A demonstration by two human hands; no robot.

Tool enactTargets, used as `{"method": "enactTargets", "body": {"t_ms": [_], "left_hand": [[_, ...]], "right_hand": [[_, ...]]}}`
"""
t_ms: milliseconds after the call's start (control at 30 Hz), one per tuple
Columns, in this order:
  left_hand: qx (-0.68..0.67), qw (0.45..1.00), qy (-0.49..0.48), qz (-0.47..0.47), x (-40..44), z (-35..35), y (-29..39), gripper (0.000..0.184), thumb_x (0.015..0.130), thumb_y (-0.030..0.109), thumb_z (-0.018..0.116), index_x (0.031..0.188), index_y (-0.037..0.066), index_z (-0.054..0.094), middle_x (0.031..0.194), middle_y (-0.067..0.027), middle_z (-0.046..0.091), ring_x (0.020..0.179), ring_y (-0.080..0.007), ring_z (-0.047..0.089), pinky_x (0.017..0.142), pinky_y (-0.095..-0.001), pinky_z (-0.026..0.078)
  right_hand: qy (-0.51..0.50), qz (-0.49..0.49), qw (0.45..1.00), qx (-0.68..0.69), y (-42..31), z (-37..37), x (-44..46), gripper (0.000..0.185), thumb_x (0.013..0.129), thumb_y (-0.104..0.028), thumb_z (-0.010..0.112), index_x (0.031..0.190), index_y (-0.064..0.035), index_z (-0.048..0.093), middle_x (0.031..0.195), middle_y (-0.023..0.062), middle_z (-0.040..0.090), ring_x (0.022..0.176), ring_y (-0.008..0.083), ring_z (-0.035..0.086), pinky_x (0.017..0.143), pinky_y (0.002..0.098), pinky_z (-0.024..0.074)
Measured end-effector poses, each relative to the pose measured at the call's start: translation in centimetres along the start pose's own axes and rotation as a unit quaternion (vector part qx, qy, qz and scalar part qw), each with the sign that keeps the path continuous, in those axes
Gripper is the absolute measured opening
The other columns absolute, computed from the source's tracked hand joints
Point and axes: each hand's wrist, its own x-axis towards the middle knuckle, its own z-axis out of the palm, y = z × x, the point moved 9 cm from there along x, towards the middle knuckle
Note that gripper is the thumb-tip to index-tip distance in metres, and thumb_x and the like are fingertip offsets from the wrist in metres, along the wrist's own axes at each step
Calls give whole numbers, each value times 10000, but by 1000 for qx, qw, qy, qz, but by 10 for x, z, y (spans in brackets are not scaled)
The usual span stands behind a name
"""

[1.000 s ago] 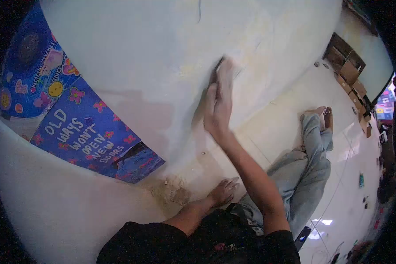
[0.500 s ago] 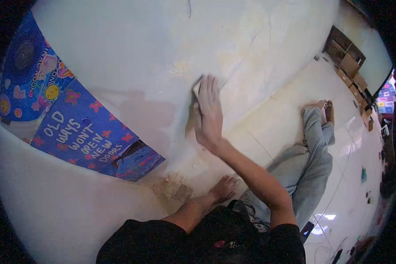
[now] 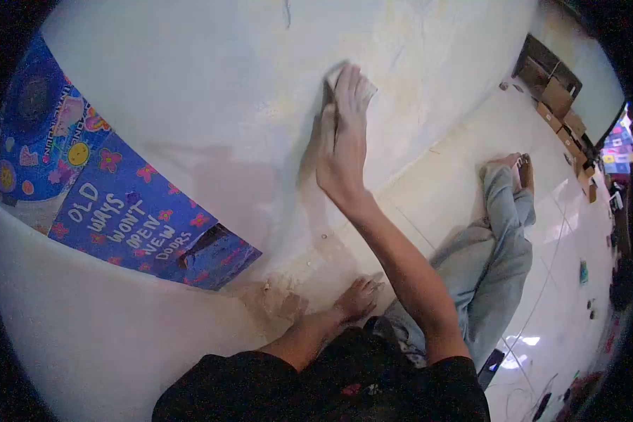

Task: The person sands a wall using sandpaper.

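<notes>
My right hand (image 3: 346, 137) is pressed to the white wall (image 3: 260, 63), fingers stretched over a pale folded sheet that looks like sandpaper (image 3: 370, 90). Edges of that sheet stick out on both sides of the fingers. Around it the wall carries faint yellowish, scuffed patches. Low down, my left hand (image 3: 359, 298) lies on the floor near the foot of the wall, fingers spread and holding nothing. Close to its wrist is a brownish crumbly patch (image 3: 288, 304).
A blue painted panel (image 3: 112, 204) with lettering and flowers is on the wall at left. My legs (image 3: 482, 260) stretch along the tiled floor (image 3: 548, 281). Cardboard boxes (image 3: 559, 98) stand at far right, and a phone-like dark object (image 3: 492, 367) lies by my hip.
My right hand has slid up the wall and slightly right with the sheet, showing more of its right edge. My left hand stays in place on the floor.
</notes>
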Motion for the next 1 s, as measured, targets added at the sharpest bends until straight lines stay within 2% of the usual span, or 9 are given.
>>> {"method": "enactTargets", "body": {"t_ms": [100, 167, 233, 300, 367, 500, 533, 833, 1000], "left_hand": [[24, 1000, -9, -12, 7, 20, -11, 570, 891, 259, 553, 1376, -13, 429, 1454, -206, 383, 1372, -427, 296, 1145, -510, 233], [-266, 959, 22, -90, 11, 20, -31, 466, 966, 286, 544, 1325, -2, 474, 1400, -190, 464, 1320, -315, 396, 1117, -449, 295], [-228, 968, 94, -37, 2, 8, -16, 513, 933, 298, 478, 1336, -19, 470, 1423, -208, 425, 1327, -392, 357, 1128, -499, 262], [79, 997, -9, 14, 3, 28, -14, 501, 929, 284, 476, 1323, -26, 483, 1401, -214, 449, 1332, -395, 355, 1123, -522, 260], [87, 996, -22, 9, 7, 32, -17, 511, 922, 294, 483, 1316, -30, 487, 1388, -214, 456, 1326, -397, 360, 1121, -530, 257], [99, 991, -85, -8, 6, 38, -17, 508, 908, 293, 496, 1293, -38, 497, 1330, -232, 477, 1282, -407, 387, 1109, -542, 262], [2, 992, 112, 55, 2, -16, 7, 475, 917, 275, 486, 1272, -40, 503, 1298, -254, 479, 1240, -419, 398, 1099, -544, 267], [51, 999, 5, 5, 4, 10, -2, 455, 927, 244, 480, 1258, -68, 494, 1324, -269, 445, 1259, -445, 361, 1106, -539, 249], [48, 999, 17, 21, 3, 9, 2, 458, 925, 246, 483, 1259, -67, 494, 1326, -267, 444, 1262, -441, 361, 1105, -537, 251]], "right_hand": [[23, 32, 999, 10, -4, -5, -29, 595, 935, -66, 492, 1484, 23, 283, 1539, 262, 255, 1438, 451, 190, 1184, 530, 126], [-109, 50, 993, -11, -12, 18, -70, 605, 936, -49, 480, 1495, 13, 257, 1557, 241, 227, 1443, 448, 171, 1188, 509, 132], [-118, 58, 991, -19, -10, 21, -75, 618, 929, -37, 477, 1499, 11, 244, 1560, 239, 218, 1442, 449, 170, 1188, 510, 130], [-123, 57, 990, -30, -1, 16, -52, 631, 922, -25, 474, 1504, 10, 231, 1564, 238, 210, 1442, 449, 169, 1189, 510, 128], [-3, 58, 998, -25, 9, -11, 1, 654, 910, -23, 487, 1508, 3, 225, 1560, 243, 216, 1444, 446, 169, 1185, 531, 121], [-49, 17, 997, -59, -1, 0, -30, 696, 862, -26, 529, 1501, -5, 254, 1572, 234, 192, 1451, 437, 161, 1186, 542, 114], [-103, 18, 993, -50, -6, 9, -56, 707, 839, -16, 523, 1500, -28, 275, 1577, 228, 185, 1458, 435, 142, 1186, 558, 93], [19, 66, 997, -26, -3, -19, 8, 607, 938, -59, 471, 1497, 2, 243, 1569, 227, 202, 1439, 452, 172, 1170, 560, 105], [-126, 67, 989, -40, -13, 16, -67, 658, 926, -73, 522, 1507, -8, 222, 1570, 220, 202, 1438, 458, 161, 1165, 568, 157]]}}
